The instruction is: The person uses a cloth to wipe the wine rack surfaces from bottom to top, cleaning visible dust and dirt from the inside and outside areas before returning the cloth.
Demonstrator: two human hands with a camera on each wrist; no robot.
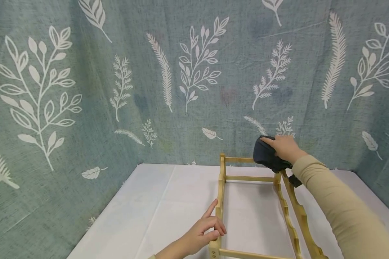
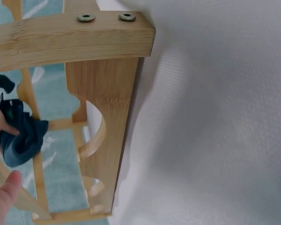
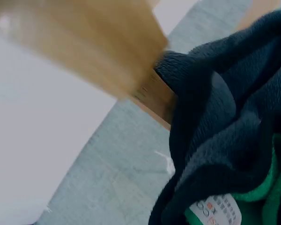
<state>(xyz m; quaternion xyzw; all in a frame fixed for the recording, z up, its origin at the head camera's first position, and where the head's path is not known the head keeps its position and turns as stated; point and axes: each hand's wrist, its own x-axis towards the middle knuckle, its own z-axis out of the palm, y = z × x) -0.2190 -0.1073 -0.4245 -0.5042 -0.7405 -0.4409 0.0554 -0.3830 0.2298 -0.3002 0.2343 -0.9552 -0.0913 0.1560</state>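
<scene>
My right hand (image 1: 286, 146) grips a dark navy soft cloth item (image 1: 264, 154) from above, over the far right corner of a bamboo rack (image 1: 221, 180). In the right wrist view the cloth (image 3: 201, 122) shows folds, a green lining (image 3: 264, 190) and a white printed label (image 3: 218, 211); the fingers are hidden there. A small black piece (image 1: 295, 181) hangs below it. My left hand (image 1: 202, 232) holds the rack's left side rail near its front end, index finger straight along it and the other fingers bent over it. One fingertip (image 2: 11, 183) shows in the left wrist view.
The rack has scalloped side rails and crossbars (image 1: 249, 178), and stands on a white-covered table (image 1: 149, 216). Two screws (image 2: 126, 17) show on its near end. A green-grey curtain (image 1: 181, 90) with white leaf prints hangs behind and at both sides.
</scene>
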